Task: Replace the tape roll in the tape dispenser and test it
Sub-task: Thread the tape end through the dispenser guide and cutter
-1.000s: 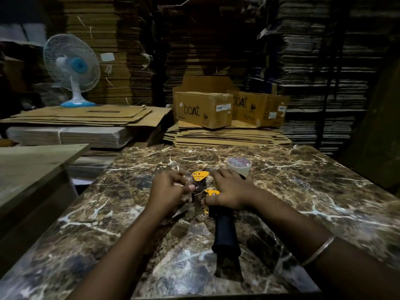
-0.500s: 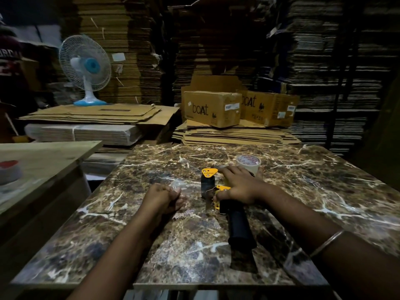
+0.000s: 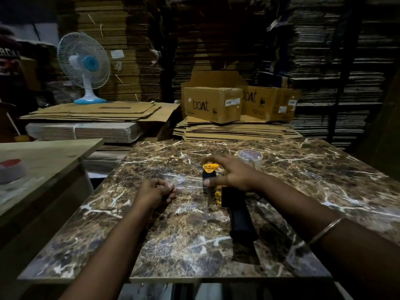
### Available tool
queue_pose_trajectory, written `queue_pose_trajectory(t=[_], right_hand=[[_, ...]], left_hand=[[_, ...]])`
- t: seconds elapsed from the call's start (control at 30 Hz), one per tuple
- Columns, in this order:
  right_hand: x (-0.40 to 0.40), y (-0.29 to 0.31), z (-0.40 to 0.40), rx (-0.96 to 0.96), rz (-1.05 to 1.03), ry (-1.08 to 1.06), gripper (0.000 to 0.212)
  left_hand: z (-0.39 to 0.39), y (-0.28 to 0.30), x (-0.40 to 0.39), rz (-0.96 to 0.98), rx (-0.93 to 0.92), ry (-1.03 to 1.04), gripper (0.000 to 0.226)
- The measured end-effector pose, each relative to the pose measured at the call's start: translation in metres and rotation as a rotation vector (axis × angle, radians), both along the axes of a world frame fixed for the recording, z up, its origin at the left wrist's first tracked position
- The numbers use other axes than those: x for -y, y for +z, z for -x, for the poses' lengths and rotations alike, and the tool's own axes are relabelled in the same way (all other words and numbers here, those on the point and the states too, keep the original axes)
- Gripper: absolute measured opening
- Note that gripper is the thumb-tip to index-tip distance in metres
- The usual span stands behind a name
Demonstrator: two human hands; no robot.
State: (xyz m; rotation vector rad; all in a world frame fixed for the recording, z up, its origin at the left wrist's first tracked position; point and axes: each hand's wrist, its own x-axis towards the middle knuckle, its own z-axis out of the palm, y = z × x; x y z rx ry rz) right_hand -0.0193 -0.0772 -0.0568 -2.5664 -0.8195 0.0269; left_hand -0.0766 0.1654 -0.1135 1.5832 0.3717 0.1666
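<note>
Two hands work the clear tape [image 3: 186, 182]: your left hand [image 3: 154, 190] pinches its free end with curled fingers; your right hand [image 3: 232, 173] rests spread over the tape dispenser [image 3: 218, 191], lying on the marble table [image 3: 303, 174]. A tape roll [image 3: 250, 158] stands just behind. Since a second ago, your left hand has drawn the strip leftward.
</note>
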Motion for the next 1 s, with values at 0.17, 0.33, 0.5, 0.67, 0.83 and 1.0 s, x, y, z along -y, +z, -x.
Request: queue_pose_trajectory(t=[0.17, 0.33, 0.5, 0.67, 0.83, 1.0], right_hand=[[-0.041, 0.013, -0.007, 0.096, 0.100, 0.044, 0.033], [-0.050, 0.000, -0.020, 0.046, 0.065, 0.068, 0.015], [-0.046, -0.004, -0.020, 0.022, -0.002, 0.076, 0.015], [-0.048, -0.009, -0.023, 0.020, 0.026, 0.076, 0.021], [-0.049, -0.006, -0.020, 0.035, 0.025, 0.051, 0.022], [-0.048, -0.004, -0.016, 0.032, 0.005, 0.048, 0.016]], left_hand=[[-0.001, -0.002, -0.003, 0.048, 0.009, -0.016, 0.003], [0.003, 0.001, -0.013, 0.142, 0.028, -0.141, 0.002], [0.001, 0.003, -0.040, 0.036, 0.038, -0.375, 0.023], [-0.007, 0.004, -0.064, 0.029, -0.021, -0.590, 0.047], [-0.004, 0.010, -0.048, -0.111, 0.119, -0.479, 0.069], [-0.013, 0.025, 0.007, -0.669, 0.244, -0.504, 0.073]])
